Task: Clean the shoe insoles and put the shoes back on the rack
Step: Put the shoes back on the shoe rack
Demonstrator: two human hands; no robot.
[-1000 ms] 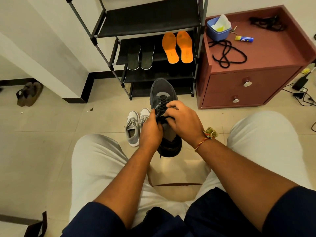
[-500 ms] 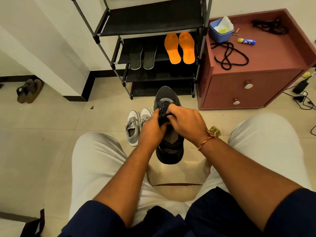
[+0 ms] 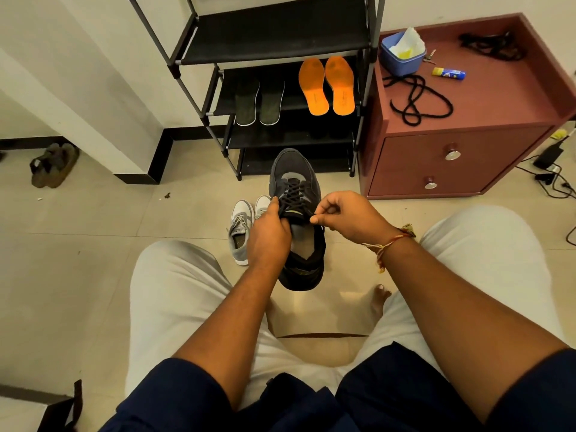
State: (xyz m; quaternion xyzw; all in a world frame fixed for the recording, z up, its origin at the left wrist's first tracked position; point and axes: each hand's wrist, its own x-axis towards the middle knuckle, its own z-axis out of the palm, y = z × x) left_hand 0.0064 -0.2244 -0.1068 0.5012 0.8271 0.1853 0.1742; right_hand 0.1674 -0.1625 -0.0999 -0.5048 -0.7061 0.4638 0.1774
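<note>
A dark grey laced shoe (image 3: 294, 177) hangs in front of my knees, toe pointing at the black shoe rack (image 3: 274, 42). My left hand (image 3: 269, 235) grips its left side by the tongue. My right hand (image 3: 346, 218) pinches the collar or lace end at the shoe's right edge. Two orange insoles (image 3: 326, 85) and two dark grey insoles (image 3: 260, 101) lie on the rack's second shelf. A pair of light grey sneakers (image 3: 241, 226) stands on the floor, partly behind my left hand.
A maroon drawer cabinet (image 3: 452, 157) stands right of the rack, bearing a blue tub (image 3: 402, 62) with cloth, black laces (image 3: 414, 101) and a small tube (image 3: 448, 73). Brown sandals (image 3: 53, 165) lie far left. Cables (image 3: 551, 179) trail at the right.
My right hand has come off the top of the laces and shifted right to the shoe's edge. The shoe sits a little lower and nearer in view.
</note>
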